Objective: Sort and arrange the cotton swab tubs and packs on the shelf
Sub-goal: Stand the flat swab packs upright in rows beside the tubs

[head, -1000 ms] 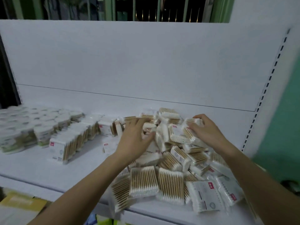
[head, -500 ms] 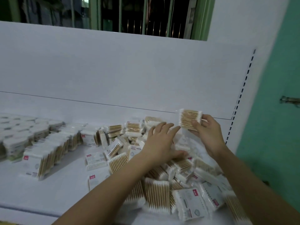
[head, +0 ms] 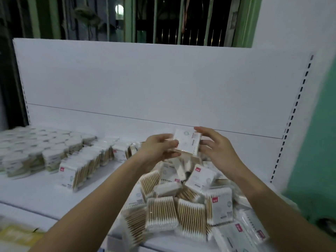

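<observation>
Held pack: flat white plastic-wrapped cotton swab pack (head: 186,142), lifted above loose pile (head: 183,202); likely being squared for placement
Hands: left hand (head: 160,149) and right hand (head: 216,149) both grip it
Sorted row: upright packs (head: 81,166) beside round tubs (head: 32,151), grouped by type

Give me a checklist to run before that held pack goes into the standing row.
1. Pack secured: ok. The left hand and the right hand both hold the pack.
2. Pack clear of the loose pile: ok, lifted above it.
3. Label side visible: ok, white face toward the camera.
4. Standing row upright: ok, packs stand on edge.
5. Free shelf in front of the row: ok.
6. Pack count in hand: cannot tell, edges blurred.
</observation>
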